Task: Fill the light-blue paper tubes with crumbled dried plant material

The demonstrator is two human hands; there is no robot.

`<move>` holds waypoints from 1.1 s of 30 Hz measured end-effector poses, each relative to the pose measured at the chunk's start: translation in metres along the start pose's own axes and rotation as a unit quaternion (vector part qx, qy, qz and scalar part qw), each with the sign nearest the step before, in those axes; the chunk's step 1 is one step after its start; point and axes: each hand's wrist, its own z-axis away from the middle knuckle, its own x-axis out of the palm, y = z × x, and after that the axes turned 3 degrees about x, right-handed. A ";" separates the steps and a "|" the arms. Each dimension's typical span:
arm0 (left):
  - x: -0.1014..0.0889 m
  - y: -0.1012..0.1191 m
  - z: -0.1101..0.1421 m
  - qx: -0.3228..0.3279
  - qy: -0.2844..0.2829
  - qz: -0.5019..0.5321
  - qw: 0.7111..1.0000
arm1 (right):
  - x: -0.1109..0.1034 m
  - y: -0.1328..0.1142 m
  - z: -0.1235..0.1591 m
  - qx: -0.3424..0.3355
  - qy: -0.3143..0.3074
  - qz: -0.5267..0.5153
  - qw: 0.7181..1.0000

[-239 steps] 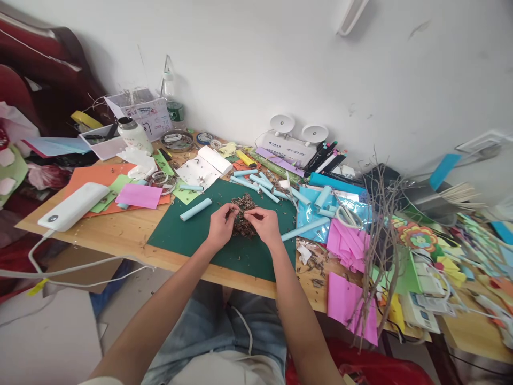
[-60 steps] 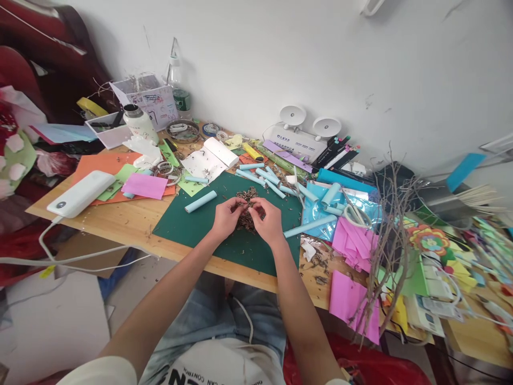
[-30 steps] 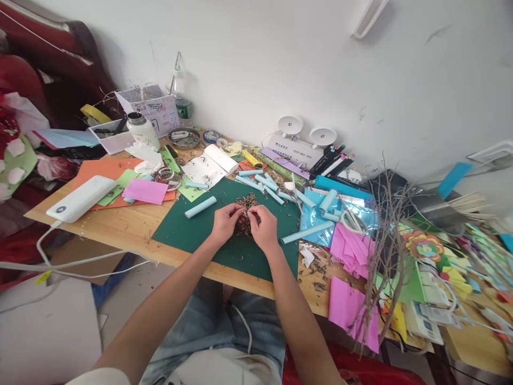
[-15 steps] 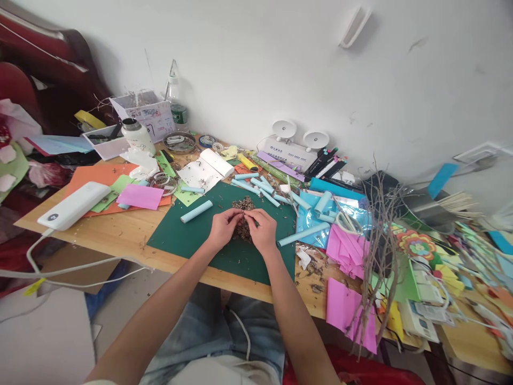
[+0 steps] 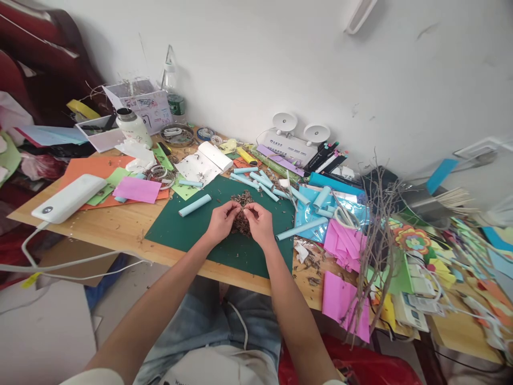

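A heap of dry brown crumbled leaf-like bits (image 5: 241, 227) lies on a dark green mat (image 5: 180, 230) at the table's front. Over the heap, my left hand (image 5: 223, 221) is closed, thumb and fingertips pinched together. My right hand (image 5: 258, 222) faces it in a similar pinch, the fingertips of both hands close together. Whatever they pinch is too small to make out; it looks like brown bits of the heap. To the left of my hands a pale blue paper tube (image 5: 195, 205) rests on the mat, and another long blue tube (image 5: 302, 228) lies at the mat's right edge.
Several blue tubes (image 5: 264, 184) lie behind the mat. Pink paper (image 5: 344, 243), scissors (image 5: 347, 218) and a bundle of bare twigs (image 5: 377, 251) are at right. On the left are a white power bank (image 5: 69, 199), orange paper (image 5: 92, 170) and an uncapped white bottle (image 5: 133, 128).
Both hands stay pinched over the brown heap, with small shifts of the fingers. Their fingertips, touching half a second ago, are slightly apart. The view sways a little.
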 end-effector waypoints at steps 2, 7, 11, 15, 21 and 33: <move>0.000 -0.002 -0.001 -0.010 0.014 0.020 1.000 | 0.001 0.001 -0.001 0.035 0.004 -0.050 0.998; 0.001 -0.005 -0.003 -0.018 0.053 0.045 0.997 | 0.002 0.000 -0.001 0.007 0.027 -0.092 0.995; 0.002 -0.004 -0.002 -0.027 0.061 0.077 0.995 | 0.001 -0.001 0.001 -0.040 0.041 -0.032 0.998; 0.002 -0.004 -0.001 -0.030 0.059 0.065 0.996 | 0.003 0.000 0.002 -0.096 0.056 0.071 0.991; 0.003 -0.008 0.002 -0.038 0.047 0.050 0.997 | 0.004 -0.002 0.003 -0.130 0.029 0.193 0.972; -0.001 -0.003 -0.002 -0.053 0.053 0.086 0.994 | 0.006 0.009 -0.005 0.081 0.030 -0.115 0.990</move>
